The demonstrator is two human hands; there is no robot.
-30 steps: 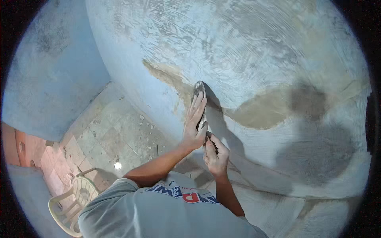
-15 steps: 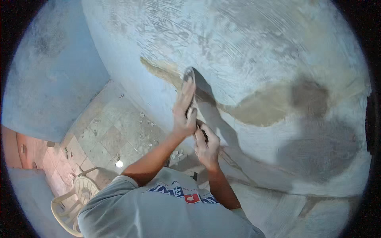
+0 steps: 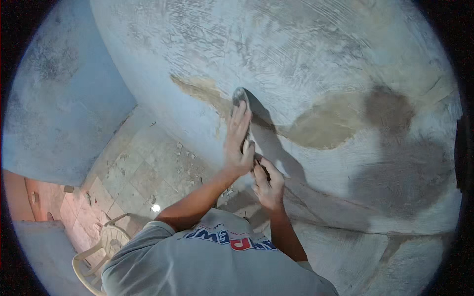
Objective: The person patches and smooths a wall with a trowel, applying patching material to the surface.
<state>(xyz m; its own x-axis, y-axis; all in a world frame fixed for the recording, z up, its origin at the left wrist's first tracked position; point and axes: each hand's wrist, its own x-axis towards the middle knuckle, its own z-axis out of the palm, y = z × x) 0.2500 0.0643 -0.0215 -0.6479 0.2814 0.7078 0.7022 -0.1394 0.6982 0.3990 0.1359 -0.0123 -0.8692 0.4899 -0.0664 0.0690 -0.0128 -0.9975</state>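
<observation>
A dark metal trowel (image 3: 240,92) with a rounded tip rests against a big curved plastered surface (image 3: 276,44), over a narrow brownish strip that widens into a patch (image 3: 326,123) on the right. My left hand (image 3: 238,138) lies along the trowel's blade, fingers stretched out and pressing on it. Just below and to the right, my right hand (image 3: 269,185) is closed around the trowel's handle. Much of the blade is hidden under my left hand, and both hands look dusty with pale powder.
A pale plastic chair (image 3: 108,244) stands at the lower left on a tiled floor (image 3: 133,182) scattered with small debris. A bluish wall (image 3: 59,93) rises on the left. My shadow falls on the right of the plastered surface.
The trowel and both hands swung up and left, then came slightly back down and right. They now sit a little higher than a second ago. The view has shifted slightly.
</observation>
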